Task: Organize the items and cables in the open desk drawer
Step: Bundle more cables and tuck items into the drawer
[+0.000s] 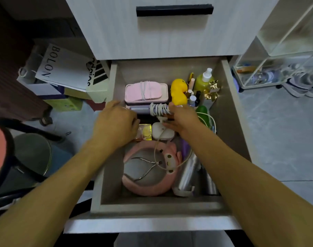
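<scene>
Hands first: we see both reaching into the pale wood-grain open drawer (228, 97). Our left hand (114, 122) is at the drawer's left side, knuckles up, fingers curled downward, and we cannot tell what they close on. Our right hand (183, 118) grips the right end of a lilac wand-shaped device (139, 109) wound with a coiled white cable (158, 109), fingers wrapped round it.

Behind the device lies a pink rectangular case (146, 92) bound with thin white cord; just right of it stands a yellow rubber duck (179, 92), and a green spray bottle with a white nozzle (204, 80) stands in the far right corner. Near our hands sit a white rounded charger (163, 131) and a small yellow-and-clear packet (146, 131). A pink plush headband (152, 168) and a loose white cable (156, 152) fill the front.
</scene>
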`<action>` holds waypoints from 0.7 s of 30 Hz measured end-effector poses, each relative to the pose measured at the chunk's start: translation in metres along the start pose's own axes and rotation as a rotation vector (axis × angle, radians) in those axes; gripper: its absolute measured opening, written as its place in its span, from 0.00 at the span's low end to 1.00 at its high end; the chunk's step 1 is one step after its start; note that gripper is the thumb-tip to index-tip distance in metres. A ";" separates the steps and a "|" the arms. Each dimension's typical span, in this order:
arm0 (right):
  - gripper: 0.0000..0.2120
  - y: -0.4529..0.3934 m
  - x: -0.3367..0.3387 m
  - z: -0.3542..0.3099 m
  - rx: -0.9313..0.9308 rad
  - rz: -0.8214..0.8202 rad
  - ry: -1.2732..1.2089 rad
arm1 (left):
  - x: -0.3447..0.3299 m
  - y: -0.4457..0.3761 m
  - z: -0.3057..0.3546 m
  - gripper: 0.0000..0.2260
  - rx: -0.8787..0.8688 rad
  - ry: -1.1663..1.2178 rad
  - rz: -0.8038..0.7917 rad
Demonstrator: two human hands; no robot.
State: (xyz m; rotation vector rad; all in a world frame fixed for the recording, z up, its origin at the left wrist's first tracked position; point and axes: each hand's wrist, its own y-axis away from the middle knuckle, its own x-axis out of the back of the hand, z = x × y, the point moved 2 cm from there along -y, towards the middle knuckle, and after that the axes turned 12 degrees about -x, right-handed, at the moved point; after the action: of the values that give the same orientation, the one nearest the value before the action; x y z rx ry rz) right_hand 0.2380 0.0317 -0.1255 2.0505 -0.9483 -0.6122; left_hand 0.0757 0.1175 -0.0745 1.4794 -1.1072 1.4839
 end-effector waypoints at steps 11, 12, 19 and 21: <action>0.10 -0.017 -0.004 0.011 0.229 0.353 0.266 | -0.001 -0.003 -0.003 0.12 0.010 0.017 0.025; 0.10 -0.015 -0.002 0.012 0.265 0.385 0.379 | -0.002 -0.003 -0.003 0.12 0.011 0.017 0.029; 0.11 -0.013 0.013 0.011 0.362 0.428 0.725 | -0.001 -0.006 0.000 0.13 0.010 -0.050 -0.058; 0.08 -0.011 0.013 0.012 0.431 0.415 0.736 | -0.001 -0.006 -0.002 0.13 0.019 -0.072 -0.096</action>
State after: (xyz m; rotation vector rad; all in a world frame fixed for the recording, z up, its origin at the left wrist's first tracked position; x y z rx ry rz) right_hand 0.2420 0.0208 -0.1421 2.0863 -1.0435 0.5852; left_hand 0.0805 0.1215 -0.0754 1.5871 -1.0521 1.3886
